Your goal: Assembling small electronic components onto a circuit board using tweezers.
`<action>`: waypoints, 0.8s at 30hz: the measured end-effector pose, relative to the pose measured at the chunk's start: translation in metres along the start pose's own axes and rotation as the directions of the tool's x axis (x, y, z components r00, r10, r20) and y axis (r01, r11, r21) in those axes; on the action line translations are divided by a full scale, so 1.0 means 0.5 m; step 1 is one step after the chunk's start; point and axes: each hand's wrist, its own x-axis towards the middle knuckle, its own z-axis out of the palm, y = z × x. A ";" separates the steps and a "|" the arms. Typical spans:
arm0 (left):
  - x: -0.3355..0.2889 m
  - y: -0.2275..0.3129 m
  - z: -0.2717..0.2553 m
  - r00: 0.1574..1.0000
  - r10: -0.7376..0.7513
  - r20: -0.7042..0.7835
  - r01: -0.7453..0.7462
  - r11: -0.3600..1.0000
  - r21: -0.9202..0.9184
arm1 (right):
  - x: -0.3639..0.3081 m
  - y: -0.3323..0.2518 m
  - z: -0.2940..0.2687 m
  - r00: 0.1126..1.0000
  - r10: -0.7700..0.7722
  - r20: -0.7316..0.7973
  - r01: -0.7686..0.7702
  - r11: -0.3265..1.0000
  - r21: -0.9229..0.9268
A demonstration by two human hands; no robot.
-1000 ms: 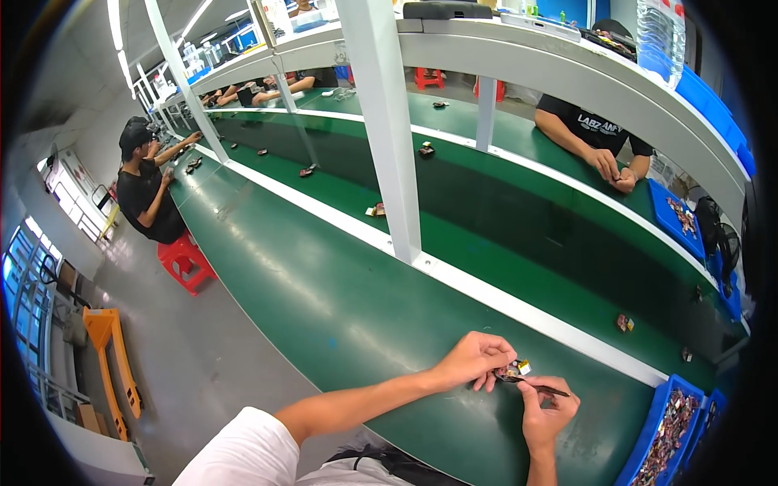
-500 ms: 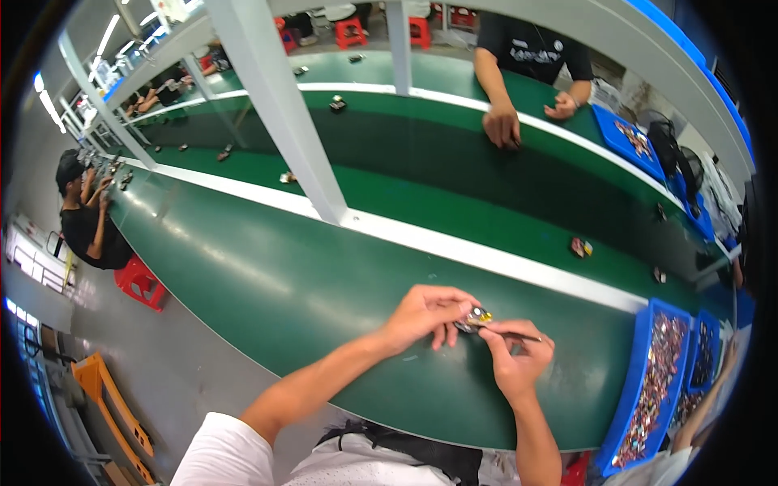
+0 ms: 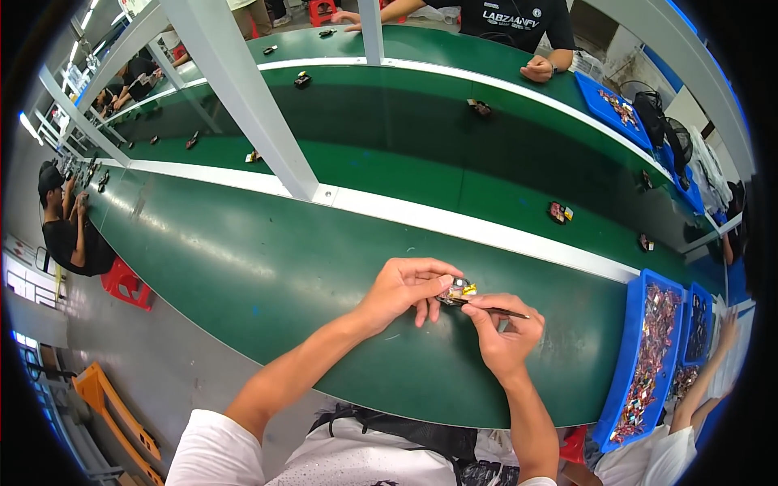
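Over the green tabletop, my left hand [image 3: 403,293] pinches a small electronic assembly [image 3: 459,289] between thumb and fingers. Its black casing has silvery and yellow parts showing on top. My right hand [image 3: 509,330] grips a slim, dark, pen-like tool [image 3: 504,311]. The tip of this tool reaches the near side of the assembly, though too small to see whether it touches. Both hands are close together, a little above the table. My fingers partly cover the assembly.
A blue bin [image 3: 643,364] full of small colourful parts stands on my right. Beyond a white rail [image 3: 454,231] runs a green conveyor belt [image 3: 389,162] carrying several similar assemblies. A grey post [image 3: 251,105] rises from the rail. Co-workers sit across, left and right.
My view has shifted, so the whole scene sits differently; my hands keep the same grips. Across the belt, the co-worker's hand has drawn back, and a small assembly lies where it was.
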 end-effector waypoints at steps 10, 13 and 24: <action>-0.001 -0.005 0.002 0.999 0.027 -0.036 -0.028 1.000 -0.013 | 0.000 -0.004 0.002 1.000 -0.019 -0.012 0.018 1.000 -0.019; 0.000 -0.010 0.003 0.998 0.042 -0.046 -0.042 0.999 -0.012 | 0.000 -0.002 0.000 0.999 -0.031 -0.007 0.031 0.999 -0.033; -0.001 -0.012 0.006 0.997 0.048 -0.056 -0.048 0.999 -0.009 | 0.002 -0.004 0.000 0.996 -0.090 0.018 0.091 0.995 -0.036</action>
